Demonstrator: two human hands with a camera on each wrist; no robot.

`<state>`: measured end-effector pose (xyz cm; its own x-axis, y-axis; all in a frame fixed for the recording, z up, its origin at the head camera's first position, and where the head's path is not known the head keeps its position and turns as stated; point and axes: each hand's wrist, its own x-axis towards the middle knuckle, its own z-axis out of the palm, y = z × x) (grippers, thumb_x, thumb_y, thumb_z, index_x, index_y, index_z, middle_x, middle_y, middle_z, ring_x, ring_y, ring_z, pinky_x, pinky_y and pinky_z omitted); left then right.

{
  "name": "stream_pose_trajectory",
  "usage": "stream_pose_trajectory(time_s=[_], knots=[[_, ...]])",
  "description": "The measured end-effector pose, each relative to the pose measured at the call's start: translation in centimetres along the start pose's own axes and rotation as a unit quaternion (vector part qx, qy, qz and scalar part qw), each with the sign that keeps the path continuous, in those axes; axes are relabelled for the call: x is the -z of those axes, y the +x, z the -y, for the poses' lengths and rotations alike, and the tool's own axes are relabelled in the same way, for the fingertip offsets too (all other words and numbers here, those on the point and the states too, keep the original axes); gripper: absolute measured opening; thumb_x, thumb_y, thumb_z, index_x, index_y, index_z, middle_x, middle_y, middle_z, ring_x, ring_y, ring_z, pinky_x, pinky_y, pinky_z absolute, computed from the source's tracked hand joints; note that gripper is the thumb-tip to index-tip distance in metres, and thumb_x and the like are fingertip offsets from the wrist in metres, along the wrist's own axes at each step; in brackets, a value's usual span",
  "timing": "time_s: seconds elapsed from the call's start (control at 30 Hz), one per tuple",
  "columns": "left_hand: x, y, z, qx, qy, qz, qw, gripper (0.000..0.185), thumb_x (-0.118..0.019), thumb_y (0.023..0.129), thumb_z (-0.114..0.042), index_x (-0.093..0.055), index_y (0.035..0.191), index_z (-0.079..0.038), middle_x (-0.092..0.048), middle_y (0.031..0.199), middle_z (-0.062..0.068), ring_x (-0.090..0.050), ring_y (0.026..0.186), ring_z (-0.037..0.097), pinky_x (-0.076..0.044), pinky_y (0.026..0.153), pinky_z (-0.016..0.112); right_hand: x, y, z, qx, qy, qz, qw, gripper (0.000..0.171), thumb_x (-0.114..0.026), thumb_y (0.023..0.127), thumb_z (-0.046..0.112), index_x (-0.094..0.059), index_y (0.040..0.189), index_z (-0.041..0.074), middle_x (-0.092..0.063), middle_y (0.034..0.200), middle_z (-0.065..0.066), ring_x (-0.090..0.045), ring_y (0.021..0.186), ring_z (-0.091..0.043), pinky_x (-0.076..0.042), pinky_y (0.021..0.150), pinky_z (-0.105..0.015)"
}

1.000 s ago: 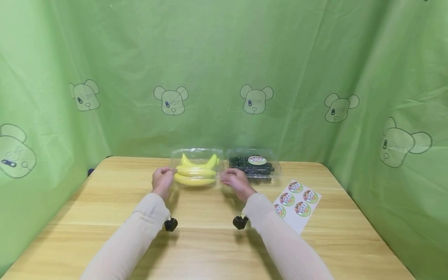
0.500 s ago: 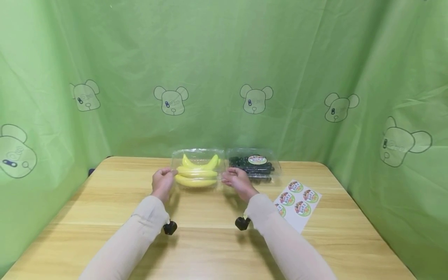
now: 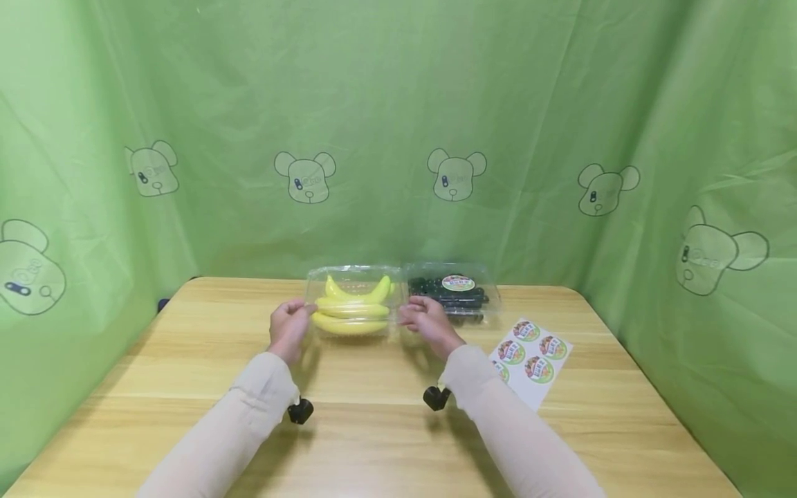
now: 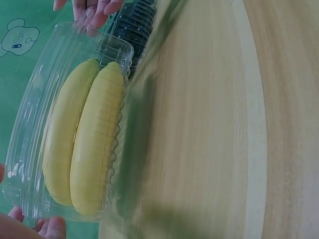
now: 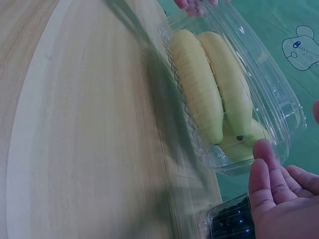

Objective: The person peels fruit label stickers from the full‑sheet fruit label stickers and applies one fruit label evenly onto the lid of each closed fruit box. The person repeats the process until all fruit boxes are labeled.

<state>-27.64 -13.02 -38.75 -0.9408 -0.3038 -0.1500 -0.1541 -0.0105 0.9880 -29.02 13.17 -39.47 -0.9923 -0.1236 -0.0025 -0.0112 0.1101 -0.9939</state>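
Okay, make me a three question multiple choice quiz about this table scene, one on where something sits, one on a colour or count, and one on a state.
1. Where does the sticker sheet lie on the table?
A. right of the dark-fruit box
B. left of the banana box
C. under the banana box

2. What colour is the fruit in the box between the hands?
A. red
B. yellow
C. orange

3. How is the banana box?
A. open, lid flat on the table
B. crushed flat
C. lid down, left hand and right hand at its ends

Answers: 1 A, the sheet lies at the table's right side, nearer than that box. 2 B, yellow bananas show through the clear plastic. 3 C, fingers hold both ends of the covered box.
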Motion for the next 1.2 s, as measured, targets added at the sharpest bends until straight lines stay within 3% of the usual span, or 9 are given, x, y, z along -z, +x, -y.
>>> stream_pose_trajectory(time_s=[0.2,0.43,0.97,1.2], knots=[[0.3,-0.5,-0.2,0.001,-0.001,0.013,0.9999,0.05,-0.064,0.09,-0.016,-0.047,0.132,0.002,-0.048,0.132,0.018,-0.044,0.123,0.033,-0.037,0.108,0.043,0.2,0.1,0.2,0.0,-0.002,-0.007,1.0,0.059,-0.058,0.094,0.009,-0.031,0.142,-0.012,-0.051,0.129,-0.03,-0.06,0.098,-0.031,-0.045,0.1,-0.051],[0.6,-1.2,-0.3,0.001,0.01,0.024,0.9997,0.052,-0.063,0.09,-0.018,-0.045,0.134,0.003,-0.047,0.133,0.018,-0.043,0.125,0.034,-0.036,0.109,0.044,0.5,0.0,0.0,0.003,-0.008,-0.009,1.0,0.057,-0.057,0.095,0.01,-0.033,0.141,-0.013,-0.051,0.129,-0.031,-0.057,0.104,-0.039,-0.046,0.099,-0.05],[0.6,-2.1,-0.1,-0.007,0.01,0.031,0.9994,0.049,-0.064,0.091,-0.015,-0.047,0.133,0.004,-0.049,0.13,0.018,-0.046,0.12,0.032,-0.039,0.106,0.044,1.3,-0.7,-0.2,0.002,-0.011,-0.007,1.0,0.054,-0.057,0.096,0.012,-0.036,0.139,-0.013,-0.055,0.119,-0.028,-0.059,0.093,-0.029,-0.051,0.091,-0.042],[1.2,-2.8,0.0,-0.006,0.009,0.037,0.9993,0.049,-0.063,0.091,-0.015,-0.046,0.133,0.003,-0.048,0.13,0.017,-0.044,0.121,0.031,-0.04,0.106,0.043,1.1,-1.0,-0.3,-0.003,-0.009,0.006,1.0,0.053,-0.056,0.097,0.012,-0.036,0.139,-0.012,-0.056,0.112,-0.023,-0.058,0.084,-0.023,-0.049,0.093,-0.049]])
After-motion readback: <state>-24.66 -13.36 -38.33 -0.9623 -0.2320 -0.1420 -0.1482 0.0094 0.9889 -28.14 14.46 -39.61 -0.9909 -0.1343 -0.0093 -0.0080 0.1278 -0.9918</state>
